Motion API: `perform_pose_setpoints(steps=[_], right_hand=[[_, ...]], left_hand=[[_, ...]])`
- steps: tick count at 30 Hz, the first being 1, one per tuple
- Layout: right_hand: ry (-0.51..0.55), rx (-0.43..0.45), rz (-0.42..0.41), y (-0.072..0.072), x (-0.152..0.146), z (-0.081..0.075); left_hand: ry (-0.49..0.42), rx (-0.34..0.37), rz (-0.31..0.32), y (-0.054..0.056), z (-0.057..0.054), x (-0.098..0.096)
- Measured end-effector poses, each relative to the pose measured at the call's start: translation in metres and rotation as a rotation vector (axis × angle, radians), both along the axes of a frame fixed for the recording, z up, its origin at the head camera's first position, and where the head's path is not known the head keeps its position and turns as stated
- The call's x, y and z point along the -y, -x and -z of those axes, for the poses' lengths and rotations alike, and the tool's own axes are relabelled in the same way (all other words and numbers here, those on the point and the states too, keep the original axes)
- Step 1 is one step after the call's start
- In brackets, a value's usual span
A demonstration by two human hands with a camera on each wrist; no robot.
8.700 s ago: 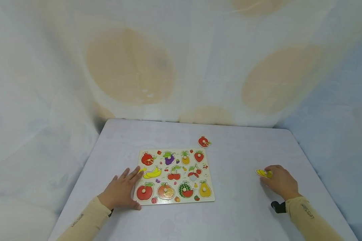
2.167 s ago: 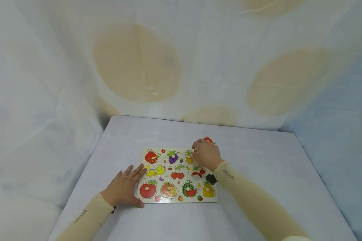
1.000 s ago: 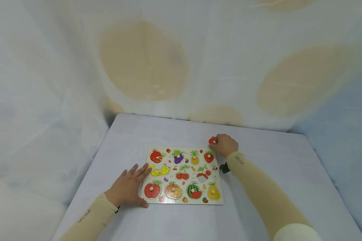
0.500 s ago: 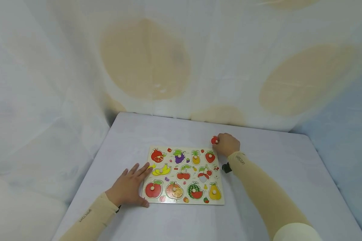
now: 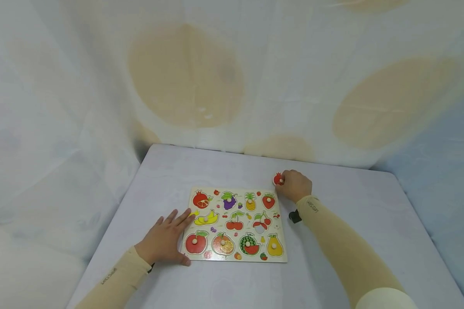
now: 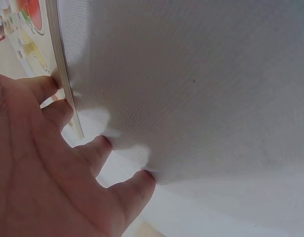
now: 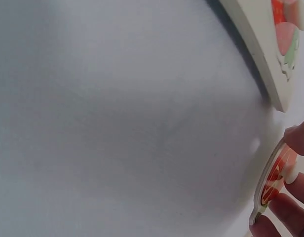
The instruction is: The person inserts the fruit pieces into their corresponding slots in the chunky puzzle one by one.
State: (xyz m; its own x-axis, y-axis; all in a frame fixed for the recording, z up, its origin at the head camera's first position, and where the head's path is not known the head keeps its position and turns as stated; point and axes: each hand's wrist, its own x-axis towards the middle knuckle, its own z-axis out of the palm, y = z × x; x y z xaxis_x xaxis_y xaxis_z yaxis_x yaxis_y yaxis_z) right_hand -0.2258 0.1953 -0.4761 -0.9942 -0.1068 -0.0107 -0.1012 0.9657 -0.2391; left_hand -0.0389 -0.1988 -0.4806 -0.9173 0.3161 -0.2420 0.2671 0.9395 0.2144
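Note:
At the board's far right corner, my right hand point(image 5: 297, 185) grips a pomegranate puzzle piece point(image 5: 277, 179) with a white knob. In the right wrist view, the thumb and fingers are around this pomegranate piece point(image 7: 275, 180), which tilts on its edge side. My left hand point(image 5: 163, 238) lies with spread fingers on the left edge of the fruit puzzle board point(image 5: 251, 258). In the left wrist view, some fingertips point(image 6: 58, 111) touch the board's edge and others rest on the table. The board's pomegranate spot point(image 5: 201, 200) shows no knob.
Knobbed fruit pieces such as an apple point(image 5: 195, 243), a watermelon point(image 5: 249, 244) and a pear point(image 5: 274, 246) sit in the board. White cloth covers the table point(image 5: 344, 249). A draped backdrop point(image 5: 270, 86) stands behind and at both sides.
My right hand came from the right side, where it held a banana piece, over the board to the pomegranate piece. The piece has since shifted slightly right. My left hand stayed on the board.

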Motion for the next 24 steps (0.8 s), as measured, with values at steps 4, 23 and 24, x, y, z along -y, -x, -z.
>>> perform_pose_setpoints(steps=[4,23,24], right_hand=[[0.004,-0.023,-0.022,-0.001,0.006,-0.006],[0.051,-0.103,-0.262,-0.012,0.100,-0.021],[0.055,-0.112,-0.283,-0.014,0.107,-0.021]], left_hand=[[-0.004,0.010,-0.005,0.002,0.000,0.001],[-0.008,0.020,-0.014,0.011,0.000,-0.001],[-0.006,0.018,-0.013,0.011,0.000,-0.001]])
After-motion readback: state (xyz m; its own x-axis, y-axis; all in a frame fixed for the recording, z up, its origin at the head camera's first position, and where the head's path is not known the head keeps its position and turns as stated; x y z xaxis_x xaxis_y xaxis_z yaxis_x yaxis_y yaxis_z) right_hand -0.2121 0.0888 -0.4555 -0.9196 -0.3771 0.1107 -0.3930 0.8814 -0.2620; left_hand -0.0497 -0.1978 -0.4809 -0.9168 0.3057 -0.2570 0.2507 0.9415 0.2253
